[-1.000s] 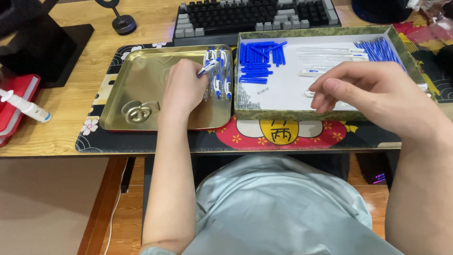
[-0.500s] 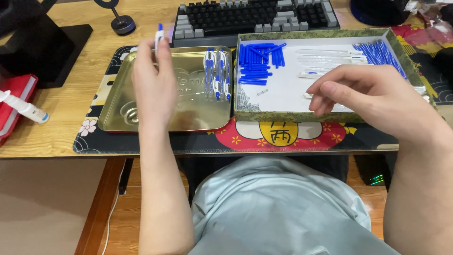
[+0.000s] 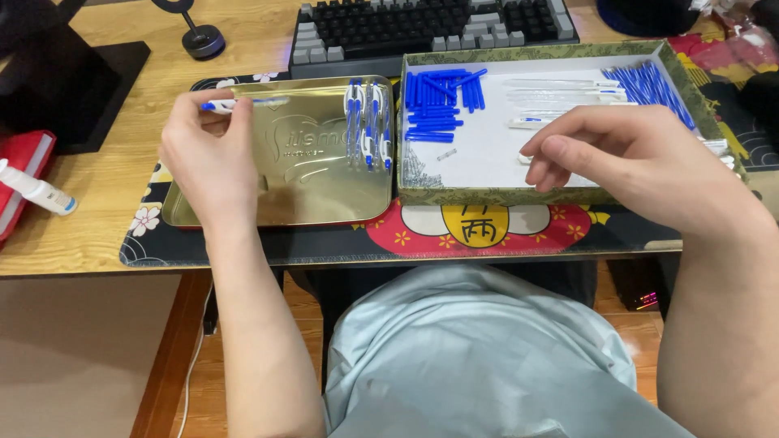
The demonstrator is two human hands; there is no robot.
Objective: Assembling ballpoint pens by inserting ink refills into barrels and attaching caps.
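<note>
My left hand (image 3: 209, 154) is raised over the left side of a gold metal tray (image 3: 243, 212) and holds a white and blue pen (image 3: 243, 103) level by its end. Several finished pens (image 3: 367, 122) lie side by side at the tray's right edge. My right hand (image 3: 629, 154) hovers over the front of a shallow box (image 3: 487, 195) with a white floor, fingers curled together over a small white part (image 3: 525, 159); whether it grips anything is unclear. In the box lie blue pen parts (image 3: 438, 105), clear barrels (image 3: 552, 93) and blue refills (image 3: 649, 85).
A dark keyboard (image 3: 430, 28) sits behind the tray and box. A patterned desk mat (image 3: 487, 231) lies under both. At the left stand a black monitor base (image 3: 73, 81), a red book (image 3: 20, 162) and a small white bottle (image 3: 36, 191). A small round black stand (image 3: 199, 36) is at the back.
My left hand picked a pen from the tray, lifted it upright, then moved left and turned it level. My right hand stayed over the box front.
</note>
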